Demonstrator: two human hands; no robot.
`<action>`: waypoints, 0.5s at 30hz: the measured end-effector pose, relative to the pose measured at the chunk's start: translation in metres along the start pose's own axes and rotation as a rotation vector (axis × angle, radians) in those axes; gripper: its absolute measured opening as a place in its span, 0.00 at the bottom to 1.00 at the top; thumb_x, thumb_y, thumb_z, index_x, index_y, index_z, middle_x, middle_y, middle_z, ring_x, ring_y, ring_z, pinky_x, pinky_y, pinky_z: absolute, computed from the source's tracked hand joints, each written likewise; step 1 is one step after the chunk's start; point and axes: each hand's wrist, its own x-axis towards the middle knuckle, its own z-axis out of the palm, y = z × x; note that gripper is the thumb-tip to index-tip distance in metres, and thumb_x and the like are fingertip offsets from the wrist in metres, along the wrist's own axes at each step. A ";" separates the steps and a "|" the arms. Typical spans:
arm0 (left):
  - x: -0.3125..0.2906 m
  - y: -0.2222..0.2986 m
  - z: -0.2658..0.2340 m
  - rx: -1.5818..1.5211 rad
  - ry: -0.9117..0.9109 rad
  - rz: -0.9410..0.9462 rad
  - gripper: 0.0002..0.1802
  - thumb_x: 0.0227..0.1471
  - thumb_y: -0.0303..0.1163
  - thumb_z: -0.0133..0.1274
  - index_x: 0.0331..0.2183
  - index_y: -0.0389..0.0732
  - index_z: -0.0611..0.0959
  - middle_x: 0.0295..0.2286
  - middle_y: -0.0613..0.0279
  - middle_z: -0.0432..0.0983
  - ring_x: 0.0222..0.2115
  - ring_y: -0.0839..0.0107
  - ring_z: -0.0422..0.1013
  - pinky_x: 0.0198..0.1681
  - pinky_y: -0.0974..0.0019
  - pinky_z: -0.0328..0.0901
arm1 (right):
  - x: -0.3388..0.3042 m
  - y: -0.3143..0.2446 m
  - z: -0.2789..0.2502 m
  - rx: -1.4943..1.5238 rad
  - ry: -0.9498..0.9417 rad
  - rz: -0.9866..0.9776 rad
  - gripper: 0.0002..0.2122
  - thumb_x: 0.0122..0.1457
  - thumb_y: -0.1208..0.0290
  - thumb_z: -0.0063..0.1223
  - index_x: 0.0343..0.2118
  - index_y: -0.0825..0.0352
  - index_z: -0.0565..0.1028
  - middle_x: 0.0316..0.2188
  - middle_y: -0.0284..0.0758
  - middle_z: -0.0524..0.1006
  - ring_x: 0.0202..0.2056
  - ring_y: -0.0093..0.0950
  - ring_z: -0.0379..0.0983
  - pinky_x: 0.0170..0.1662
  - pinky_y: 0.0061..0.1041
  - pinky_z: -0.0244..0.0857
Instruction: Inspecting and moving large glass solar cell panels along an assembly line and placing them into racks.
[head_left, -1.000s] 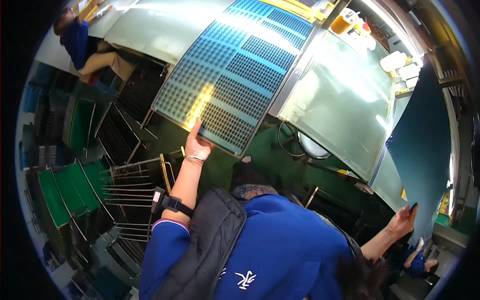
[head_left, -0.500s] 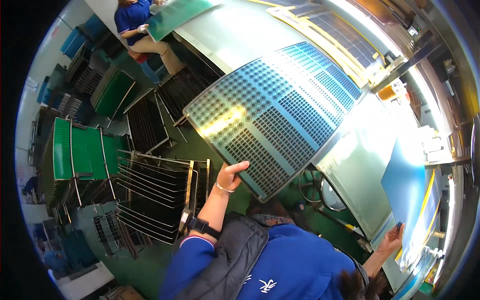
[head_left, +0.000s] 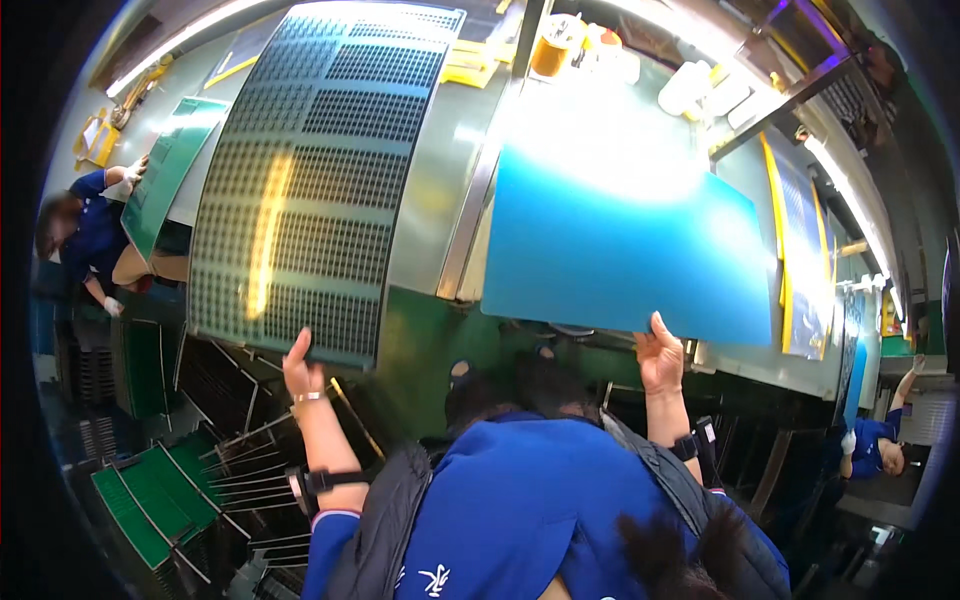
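In my left hand is the near edge of a large panel with a dense grid of dark circles and squares, gripped thumb on top. The panel is raised and tilted at the left, its far end over the worktable; a yellow light reflection crosses it. My right hand pinches the near edge of a plain blue sheet, thumb on top and fingers underneath. That sheet lies partly over the table to the right of the panel, its far part washed out by glare.
Between the sheets runs the grey worktable with a metal post. At the far left a co-worker handles a green panel; another person is at the far right. Wire racks with green panels stand at the lower left.
My view has turned to the right. The patterned panel now stands farther left and more upright in view. The blue sheet has come in front of me, held at its near edge.
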 end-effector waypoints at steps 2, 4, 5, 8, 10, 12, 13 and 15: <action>0.033 -0.013 0.003 -0.044 -0.045 -0.057 0.15 0.45 0.21 0.61 0.39 0.31 0.80 0.38 0.54 0.78 0.38 0.63 0.75 0.43 0.62 0.70 | -0.001 0.027 0.000 0.032 0.010 0.095 0.07 0.60 0.78 0.50 0.42 0.66 0.74 0.38 0.35 0.78 0.39 0.28 0.78 0.40 0.28 0.77; 0.051 -0.025 0.013 -0.056 -0.077 -0.162 0.17 0.48 0.21 0.60 0.42 0.32 0.78 0.40 0.54 0.76 0.39 0.64 0.74 0.43 0.63 0.70 | -0.002 0.047 -0.003 0.029 0.172 0.207 0.07 0.61 0.77 0.50 0.42 0.65 0.74 0.38 0.35 0.78 0.40 0.28 0.78 0.40 0.29 0.77; 0.056 -0.030 0.017 0.011 -0.043 -0.177 0.18 0.49 0.21 0.59 0.44 0.32 0.77 0.40 0.56 0.76 0.40 0.64 0.74 0.43 0.62 0.70 | -0.004 0.056 -0.004 -0.014 0.138 0.231 0.07 0.62 0.75 0.50 0.43 0.64 0.73 0.39 0.34 0.78 0.40 0.28 0.77 0.40 0.29 0.77; 0.059 -0.041 0.032 0.129 -0.133 -0.053 0.19 0.48 0.23 0.62 0.44 0.35 0.76 0.37 0.61 0.76 0.37 0.67 0.74 0.38 0.63 0.72 | -0.011 0.068 -0.010 0.022 0.142 0.249 0.08 0.63 0.71 0.49 0.44 0.64 0.73 0.40 0.34 0.78 0.42 0.29 0.77 0.42 0.30 0.76; 0.048 -0.043 0.039 0.174 0.233 -0.111 0.21 0.47 0.25 0.64 0.43 0.36 0.76 0.37 0.61 0.76 0.34 0.69 0.75 0.34 0.65 0.72 | -0.015 0.068 -0.014 0.061 0.153 0.287 0.09 0.63 0.68 0.49 0.44 0.64 0.73 0.41 0.34 0.77 0.44 0.29 0.76 0.44 0.31 0.75; 0.030 -0.045 0.048 0.375 0.476 0.263 0.22 0.48 0.24 0.62 0.45 0.36 0.74 0.36 0.60 0.75 0.33 0.69 0.73 0.33 0.65 0.71 | -0.017 0.066 -0.015 0.056 0.116 0.282 0.10 0.63 0.67 0.50 0.43 0.64 0.73 0.41 0.34 0.77 0.44 0.29 0.76 0.45 0.31 0.74; 0.020 -0.043 0.054 0.640 0.453 0.593 0.21 0.49 0.24 0.60 0.45 0.35 0.74 0.38 0.59 0.74 0.35 0.68 0.72 0.35 0.65 0.70 | -0.018 0.064 -0.013 0.018 0.149 0.281 0.10 0.63 0.65 0.49 0.43 0.65 0.74 0.41 0.35 0.77 0.43 0.29 0.76 0.44 0.30 0.74; 0.002 -0.047 0.077 0.944 0.240 0.855 0.19 0.50 0.23 0.56 0.45 0.34 0.74 0.42 0.56 0.70 0.41 0.66 0.69 0.43 0.65 0.67 | -0.024 0.057 -0.004 -0.040 0.147 0.246 0.11 0.63 0.64 0.49 0.43 0.66 0.73 0.40 0.35 0.77 0.42 0.28 0.76 0.43 0.29 0.74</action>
